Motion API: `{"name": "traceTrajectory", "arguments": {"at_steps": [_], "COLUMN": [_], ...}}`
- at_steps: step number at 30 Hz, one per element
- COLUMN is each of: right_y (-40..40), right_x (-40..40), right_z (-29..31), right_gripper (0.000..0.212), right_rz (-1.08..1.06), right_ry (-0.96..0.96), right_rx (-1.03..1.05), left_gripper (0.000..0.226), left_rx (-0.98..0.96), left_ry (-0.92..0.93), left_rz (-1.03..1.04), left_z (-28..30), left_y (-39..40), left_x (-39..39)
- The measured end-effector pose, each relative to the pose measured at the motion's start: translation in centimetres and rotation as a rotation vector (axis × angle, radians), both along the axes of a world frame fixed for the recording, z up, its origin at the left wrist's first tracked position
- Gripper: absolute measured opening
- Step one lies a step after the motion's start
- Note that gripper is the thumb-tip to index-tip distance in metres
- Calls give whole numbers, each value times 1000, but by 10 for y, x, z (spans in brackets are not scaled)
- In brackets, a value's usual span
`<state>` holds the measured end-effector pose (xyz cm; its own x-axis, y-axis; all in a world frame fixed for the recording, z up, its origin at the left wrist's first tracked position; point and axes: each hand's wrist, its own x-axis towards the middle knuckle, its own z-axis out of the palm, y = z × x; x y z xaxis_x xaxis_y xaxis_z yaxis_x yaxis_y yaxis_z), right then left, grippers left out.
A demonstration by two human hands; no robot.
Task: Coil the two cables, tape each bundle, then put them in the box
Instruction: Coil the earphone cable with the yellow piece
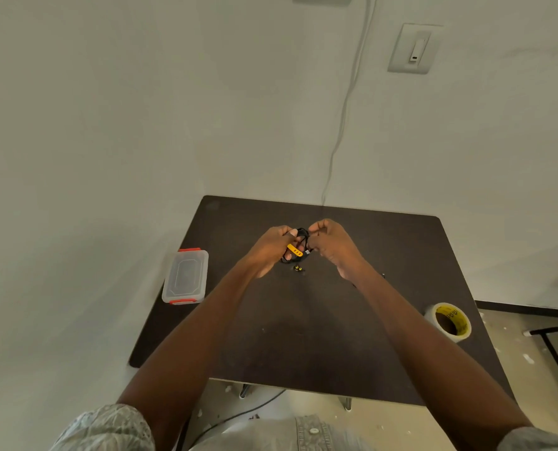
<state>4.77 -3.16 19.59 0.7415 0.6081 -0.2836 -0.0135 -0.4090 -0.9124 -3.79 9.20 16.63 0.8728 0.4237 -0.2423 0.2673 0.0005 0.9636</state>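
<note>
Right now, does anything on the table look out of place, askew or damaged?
Nothing is spilled or damaged. The box still has its lid on and overhangs the table's left edge slightly. The tape roll sits near the right edge. Both hands, left and right, hold the black cable.

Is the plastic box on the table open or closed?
Closed: the clear lid sits flat on the box, red latches at both ends.
</note>
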Motion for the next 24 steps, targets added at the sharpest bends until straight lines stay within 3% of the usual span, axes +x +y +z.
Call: {"name": "traceTrajectory", "arguments": {"at_steps": [2,5,11,14,16,18,21,24], "right_y": [-1,-3,-6,-6,-4,-3,-8,-11], "right_x": [0,2,2,-3,-7,-9,-5,-3], "right_z": [2,-1,-10,-11,-9,-7,-6,-12], "right_gripper": [50,33,12,19,24,30,16,12], "right_rz": [-4,10,32,6,-43,-111,-132,-134], "right_ry": [-5,-61,-396,-431,-320,-63,265,357], "right_rx": [-1,26,8,-44,-99,-43,84,123], "left_gripper": [24,22,24,24,23,22,23,23], "left_rx": [-13,-55,-178,-134,-60,12,61,87], "left_ry": [-5,-19,-95,-103,-87,-70,-66,-72], "left_rz": [-6,7,0,19,26,25,20,21], "left_z": [2,4,8,8,8,9,10,10], "left_y": [-2,-3,-3,-4,-7,-9,-10,-9], "left_x": [1,1,-2,-2,-1,-1,-2,-4]}}
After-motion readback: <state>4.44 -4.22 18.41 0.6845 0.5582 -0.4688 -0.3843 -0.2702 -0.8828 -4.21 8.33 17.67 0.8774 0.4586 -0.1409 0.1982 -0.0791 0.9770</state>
